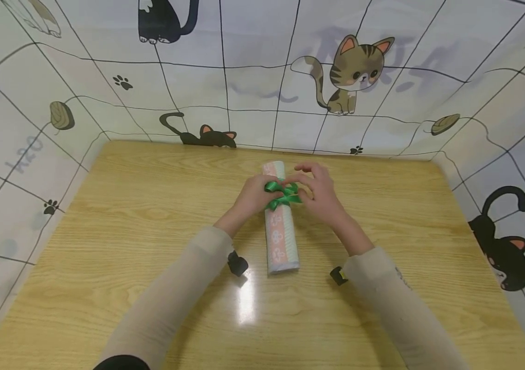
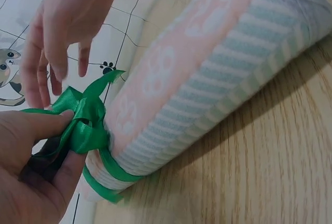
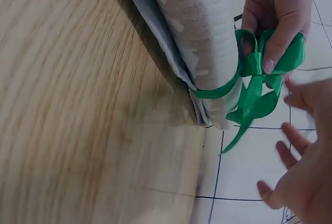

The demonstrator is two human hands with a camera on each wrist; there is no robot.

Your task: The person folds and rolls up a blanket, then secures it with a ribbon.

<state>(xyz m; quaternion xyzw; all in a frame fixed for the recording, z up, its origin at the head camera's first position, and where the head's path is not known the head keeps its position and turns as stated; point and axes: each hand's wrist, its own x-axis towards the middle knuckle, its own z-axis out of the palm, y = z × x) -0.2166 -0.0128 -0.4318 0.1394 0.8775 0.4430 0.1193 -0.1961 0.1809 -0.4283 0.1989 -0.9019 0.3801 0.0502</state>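
Observation:
A rolled towel (image 1: pixel 277 239), pink with white prints and striped along one side, lies lengthwise on the table. Green ribbon (image 2: pixel 91 112) wraps round it towards its far end and is tied in a bow with loops and loose tails. My left hand (image 1: pixel 254 196) pinches the bow between thumb and fingers, as the left wrist view shows closely. On the other side, my right hand (image 1: pixel 321 199) hovers beside the bow with its fingers spread and loosely bent. In the right wrist view those fingers (image 3: pixel 295 140) hold nothing and look apart from the ribbon.
The wooden table (image 1: pixel 151 205) carries the towel near its middle. A cloth backdrop (image 1: pixel 253 87) with cat prints and grid lines rises behind the table and at both sides. Small dark cameras (image 1: pixel 237 264) sit at the wrists.

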